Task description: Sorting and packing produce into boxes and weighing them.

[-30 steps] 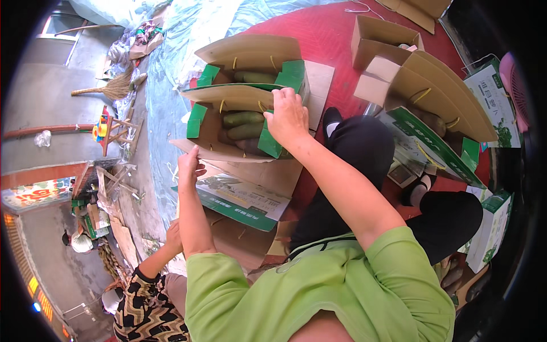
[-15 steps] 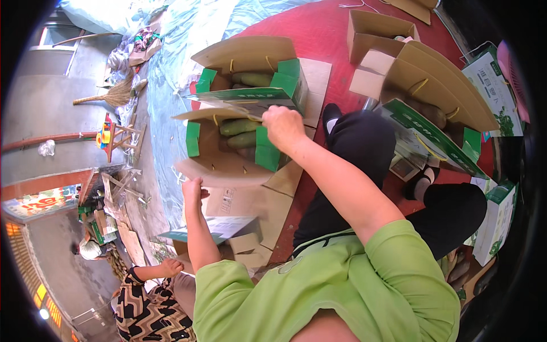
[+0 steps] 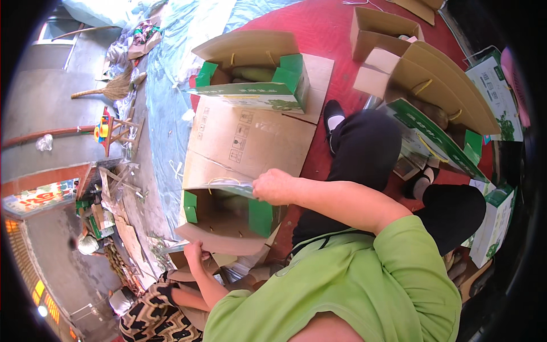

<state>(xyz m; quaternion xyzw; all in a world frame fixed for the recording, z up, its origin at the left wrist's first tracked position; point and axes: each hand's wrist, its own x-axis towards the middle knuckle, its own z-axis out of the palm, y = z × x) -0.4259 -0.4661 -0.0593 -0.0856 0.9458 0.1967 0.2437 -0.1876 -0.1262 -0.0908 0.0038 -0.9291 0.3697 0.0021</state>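
Note:
An open cardboard carton [image 3: 228, 239] with green end flaps and a cord handle sits low in front of me. Long green gourd-like produce [image 3: 231, 202] lies in it, mostly in shadow. My right hand [image 3: 274, 186] is closed on the right end of its far flap. At the near left corner, my left hand [image 3: 195, 252] has its fingers curled on the edge of the near flap. Beyond it stands a second open carton [image 3: 256, 97] of the same kind, with similar green produce [image 3: 253, 74] inside.
Flattened cardboard [image 3: 245, 139] lies between the two cartons, on a red floor covering [image 3: 330, 45]. A larger open green carton [image 3: 433, 131] stands at the right by my legs. At lower left a co-worker in a patterned top [image 3: 156, 310] bends close to my left arm.
My hands have drawn the nearer carton back toward me, away from the far carton, uncovering the flattened cardboard between them. The co-worker has bent lower and reached closer.

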